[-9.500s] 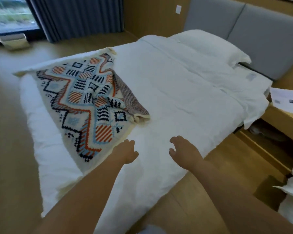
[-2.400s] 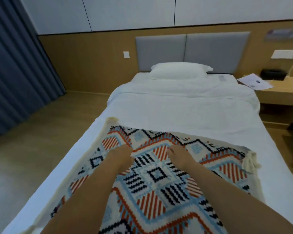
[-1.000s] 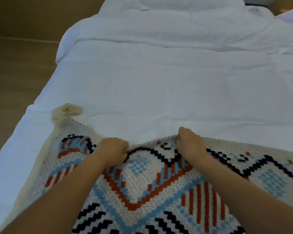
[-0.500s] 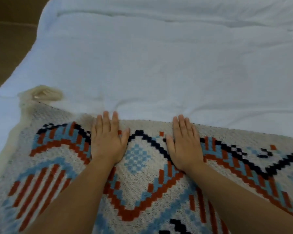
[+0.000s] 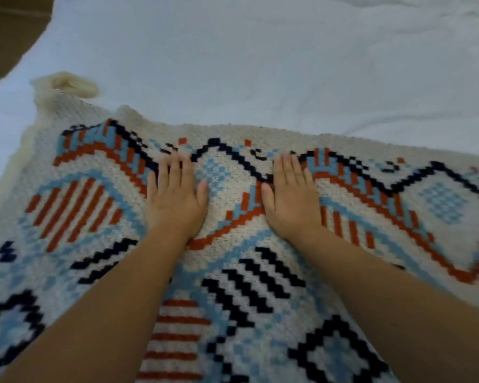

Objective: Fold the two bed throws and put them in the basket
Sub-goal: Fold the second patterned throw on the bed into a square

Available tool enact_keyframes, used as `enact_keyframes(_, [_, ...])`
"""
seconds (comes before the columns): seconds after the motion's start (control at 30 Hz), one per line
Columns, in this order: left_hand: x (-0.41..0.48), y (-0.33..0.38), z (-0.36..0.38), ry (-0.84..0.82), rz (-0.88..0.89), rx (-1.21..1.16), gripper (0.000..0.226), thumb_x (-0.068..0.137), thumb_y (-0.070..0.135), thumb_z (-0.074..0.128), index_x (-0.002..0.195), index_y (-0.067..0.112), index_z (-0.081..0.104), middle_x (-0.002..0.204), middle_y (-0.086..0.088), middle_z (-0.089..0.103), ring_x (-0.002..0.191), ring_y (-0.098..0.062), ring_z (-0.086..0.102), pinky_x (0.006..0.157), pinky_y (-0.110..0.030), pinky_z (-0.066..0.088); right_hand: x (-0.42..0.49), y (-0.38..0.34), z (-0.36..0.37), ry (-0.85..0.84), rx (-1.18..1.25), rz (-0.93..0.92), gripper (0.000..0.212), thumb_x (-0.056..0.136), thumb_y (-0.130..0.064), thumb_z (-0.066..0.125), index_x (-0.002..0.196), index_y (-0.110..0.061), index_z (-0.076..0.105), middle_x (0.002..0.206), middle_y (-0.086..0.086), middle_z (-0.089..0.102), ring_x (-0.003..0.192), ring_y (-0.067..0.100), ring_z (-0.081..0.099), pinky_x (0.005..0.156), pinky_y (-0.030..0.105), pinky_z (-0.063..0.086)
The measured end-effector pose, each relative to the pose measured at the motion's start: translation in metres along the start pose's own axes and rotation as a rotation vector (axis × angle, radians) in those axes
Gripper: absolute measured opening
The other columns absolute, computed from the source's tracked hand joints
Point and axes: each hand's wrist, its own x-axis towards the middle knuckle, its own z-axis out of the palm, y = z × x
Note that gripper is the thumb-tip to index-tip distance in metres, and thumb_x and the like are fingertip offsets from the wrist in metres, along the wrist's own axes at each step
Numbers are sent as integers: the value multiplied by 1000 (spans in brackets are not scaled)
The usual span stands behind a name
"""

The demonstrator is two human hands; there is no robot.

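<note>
The throw [image 5: 233,286] lay spread on the white bed [image 5: 260,64]: cream knit, with rust, pale-blue and black zigzags, and a cream tassel [image 5: 72,84] at its far-left corner. Its far edge ran left to right, but its other edges ran out of view, so the long axis couldn't be told. The left hand [image 5: 174,200] and right hand [image 5: 291,200] pressed flat on it, fingers straight and released, grasping nothing.

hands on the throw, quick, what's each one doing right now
Left hand: open, fingers straight, lying flat on the patterned throw.
Right hand: open, flat on the throw too, gripping nothing.
</note>
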Motion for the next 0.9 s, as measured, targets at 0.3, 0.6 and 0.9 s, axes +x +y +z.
enact_keyframes(0.3, [-186, 75, -4, -206, 143, 5, 73, 74, 70, -16, 136, 33, -29, 147, 2, -31, 139, -21, -27, 110, -44, -18, -181, 20, -12, -134, 53, -46, 68, 89, -57, 0, 148, -23, -5, 157, 2, -8, 138, 12, -22, 109, 32, -21])
enact_keyframes(0.6, [-310, 224, 13, -328, 265, 23, 68, 91, 60, 8, 144, 27, -19, 156, -2, -19, 141, -22, -23, 113, -48, -12, -342, 157, -42, -215, 36, 316, 62, 95, -54, 13, 146, -29, -10, 157, 0, -13, 144, 19, -16, 111, 36, -18])
enact_keyframes(0.9, [-353, 389, 10, -576, 617, 0, 58, 98, 48, 20, 149, 24, 5, 159, -1, -2, 145, -22, -5, 117, -43, 2, -493, 312, -72, -192, 54, 782, 58, 95, -51, 10, 148, -31, 0, 159, 4, -6, 145, 26, -8, 116, 43, -4])
